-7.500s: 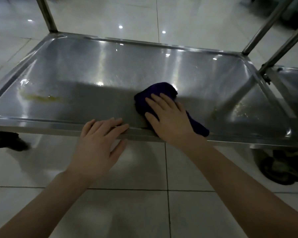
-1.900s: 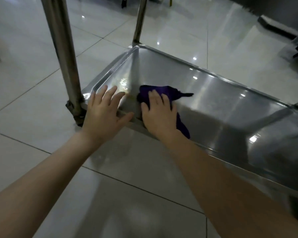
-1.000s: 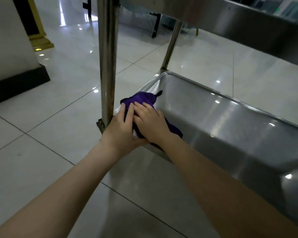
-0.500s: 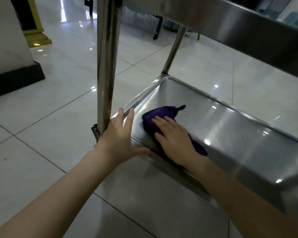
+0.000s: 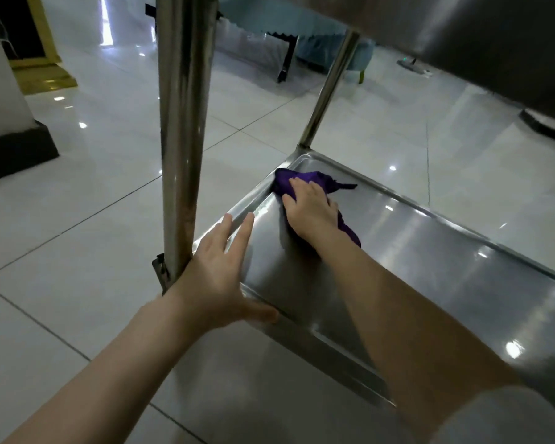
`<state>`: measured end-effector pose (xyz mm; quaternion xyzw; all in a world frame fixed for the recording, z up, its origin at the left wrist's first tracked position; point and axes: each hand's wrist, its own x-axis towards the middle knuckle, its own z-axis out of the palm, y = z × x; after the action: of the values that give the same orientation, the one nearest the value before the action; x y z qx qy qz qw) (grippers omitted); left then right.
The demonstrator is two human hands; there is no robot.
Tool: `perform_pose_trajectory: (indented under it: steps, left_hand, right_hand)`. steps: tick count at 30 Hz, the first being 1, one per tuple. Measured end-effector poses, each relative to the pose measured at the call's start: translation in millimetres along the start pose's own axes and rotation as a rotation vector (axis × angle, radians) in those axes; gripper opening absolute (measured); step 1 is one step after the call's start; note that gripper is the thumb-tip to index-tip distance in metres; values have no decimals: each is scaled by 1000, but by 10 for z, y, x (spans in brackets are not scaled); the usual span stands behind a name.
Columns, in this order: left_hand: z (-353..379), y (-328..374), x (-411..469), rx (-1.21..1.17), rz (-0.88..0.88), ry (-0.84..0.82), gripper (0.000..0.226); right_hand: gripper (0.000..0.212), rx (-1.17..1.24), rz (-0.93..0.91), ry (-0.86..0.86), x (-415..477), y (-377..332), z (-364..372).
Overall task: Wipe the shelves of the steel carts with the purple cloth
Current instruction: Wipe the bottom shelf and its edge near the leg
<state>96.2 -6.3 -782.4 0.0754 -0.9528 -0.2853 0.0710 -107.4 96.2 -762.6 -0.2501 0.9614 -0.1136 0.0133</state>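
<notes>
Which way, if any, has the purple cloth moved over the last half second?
Yes. The purple cloth, under the right hand, slid along the shelf away from the near post toward the far post.

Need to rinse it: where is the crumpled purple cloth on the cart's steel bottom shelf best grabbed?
Grip the crumpled purple cloth at its bunched middle, under the right hand, from above. It sits against the raised rim in the far corner of the steel bottom shelf, so sideways approaches are probably blocked; its thin tail offers little hold.

No readable text, label, brand, number or sign anywhere on cart, cloth or floor.
</notes>
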Motion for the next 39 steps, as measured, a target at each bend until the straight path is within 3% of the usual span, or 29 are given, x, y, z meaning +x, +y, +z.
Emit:
perform_pose_trajectory:
  steps: [4,7,9,13,15,17,21,24,26,30,32,34,37,39]
  left_hand:
    - [-14,10,-95,-23,50,62,149]
    - [-41,24,-149,-42,62,62,147]
    - [-58,42,-146,-2,77,65,146]
    - [-31,37,-111,22,27,33,144]
    - [-34,31,-91,42,27,9,142]
    - [-45,33,-92,49,28,-10,141]
    - [-71,61,-113,59,62,-19,140]
    - [-64,69,-113,44,43,-42,136]
    - [-71,77,-88,65,28,-66,130]
    - [-83,93,-60,104,-12,-147,116]
    - [-101,96,-57,109,-33,-188,113]
    - [-112,90,-60,129,-32,-197,111]
    - [-104,74,-67,154,-27,-201,111]
    - [-93,66,-65,162,-24,-207,112]
  right_hand:
    - [51,-31,-582,-29,-1046,9,63]
    - [51,17,-788,-97,-1246,99,36]
    - [51,-32,-704,-51,-858,102,6]
    - [52,20,6,16,184,161,-22]
    - [53,30,135,22,309,156,16]
    - [52,7,21,34,60,160,-6]
    - [51,-56,-459,-9,-1253,398,-45]
    - [50,-35,-579,-61,-1844,724,-124]
    - [49,-30,-450,-5,-1504,906,-224]
    - [50,-32,210,104,-463,1071,-244]
    - [52,-21,319,94,-285,968,-179]
    - [52,-40,199,73,-445,797,-156]
    - [51,-80,-233,48,-1183,610,-104]
    - [50,-73,-419,-6,-1782,544,-37]
